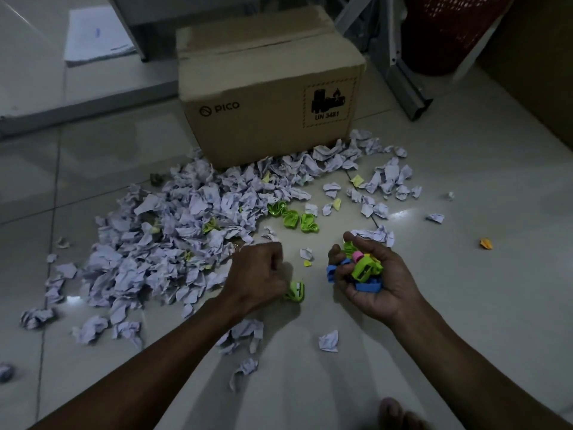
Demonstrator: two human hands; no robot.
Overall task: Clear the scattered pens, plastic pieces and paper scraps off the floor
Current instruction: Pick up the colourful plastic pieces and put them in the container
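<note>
Several plastic pieces (359,268) fill your cupped right hand (372,283). Left hand (259,274), fingers curled, pinches green piece (295,291); transfer w/o spilling.

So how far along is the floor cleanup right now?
Early. Gathered so far: the right hand holds a handful of green, blue and pink plastic pieces. In hand: the left hand is at another green piece. Left: more green pieces and the big pile of paper scraps before the cardboard box.
</note>
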